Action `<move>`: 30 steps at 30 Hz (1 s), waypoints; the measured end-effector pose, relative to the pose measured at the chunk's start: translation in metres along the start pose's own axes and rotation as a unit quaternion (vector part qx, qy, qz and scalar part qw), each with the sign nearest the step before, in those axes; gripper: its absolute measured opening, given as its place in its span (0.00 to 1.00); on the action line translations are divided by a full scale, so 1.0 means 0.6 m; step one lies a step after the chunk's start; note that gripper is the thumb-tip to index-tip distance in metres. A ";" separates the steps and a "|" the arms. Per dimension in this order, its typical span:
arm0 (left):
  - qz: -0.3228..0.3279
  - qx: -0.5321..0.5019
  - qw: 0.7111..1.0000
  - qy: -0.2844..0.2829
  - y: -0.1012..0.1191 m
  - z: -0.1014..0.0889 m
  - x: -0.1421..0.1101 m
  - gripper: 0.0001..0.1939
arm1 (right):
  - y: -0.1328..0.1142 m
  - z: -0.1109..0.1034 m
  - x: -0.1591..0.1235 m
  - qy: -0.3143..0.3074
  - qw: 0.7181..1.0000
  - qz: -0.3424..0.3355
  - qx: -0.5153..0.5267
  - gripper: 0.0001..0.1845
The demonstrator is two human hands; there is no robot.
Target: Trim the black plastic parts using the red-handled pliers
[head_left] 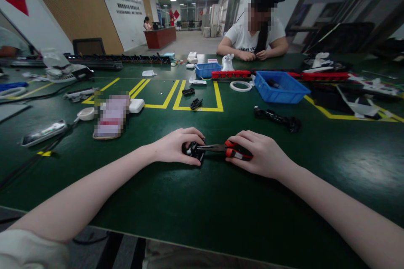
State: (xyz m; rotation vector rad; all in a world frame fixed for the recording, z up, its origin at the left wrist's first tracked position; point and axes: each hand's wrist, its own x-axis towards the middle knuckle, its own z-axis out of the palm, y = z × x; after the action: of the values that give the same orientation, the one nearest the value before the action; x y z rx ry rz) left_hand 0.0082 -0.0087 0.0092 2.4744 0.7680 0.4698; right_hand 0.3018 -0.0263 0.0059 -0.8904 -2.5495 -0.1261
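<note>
My left hand (pixel 182 146) is closed around a small black plastic part (pixel 196 151), thumb on the near side and fingers on the far side. It rests low over the green table. Red-and-black needle-nose pliers (pixel 232 149) are gripped by the handles in my right hand (pixel 260 153). Their metal jaws point left and meet the black part; whether they pinch a piece of it I cannot tell. Beyond my hands, two small black pieces, one of them a dark clip-like part (pixel 196 103), lie inside a yellow taped outline. A longer black part (pixel 277 119) lies beyond my right hand.
A phone (pixel 111 117) and a white case (pixel 136 105) lie to the left. A blue bin (pixel 282 88) with dark contents, a white tape ring (pixel 240 86) and a smaller blue bin (pixel 207 69) stand farther back. A person (pixel 255 29) sits across the table (pixel 176 214).
</note>
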 end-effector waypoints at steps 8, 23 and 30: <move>0.006 0.005 1.000 0.003 0.003 0.000 -0.001 0.23 | -0.001 -0.001 -0.003 -0.026 0.997 0.048 0.054 0.20; -0.011 -0.036 0.999 -0.003 -0.001 -0.003 0.002 0.24 | 0.009 -0.001 -0.002 0.046 0.996 -0.035 -0.071 0.21; 0.000 -0.013 1.000 0.005 -0.003 0.000 0.000 0.24 | 0.004 -0.001 -0.002 0.018 0.999 -0.017 -0.022 0.19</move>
State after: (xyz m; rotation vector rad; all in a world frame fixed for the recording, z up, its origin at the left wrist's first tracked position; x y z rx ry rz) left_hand 0.0073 -0.0074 0.0083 2.4507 0.7609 0.4890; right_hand 0.3042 -0.0252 0.0056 -0.8531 -2.5376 -0.2080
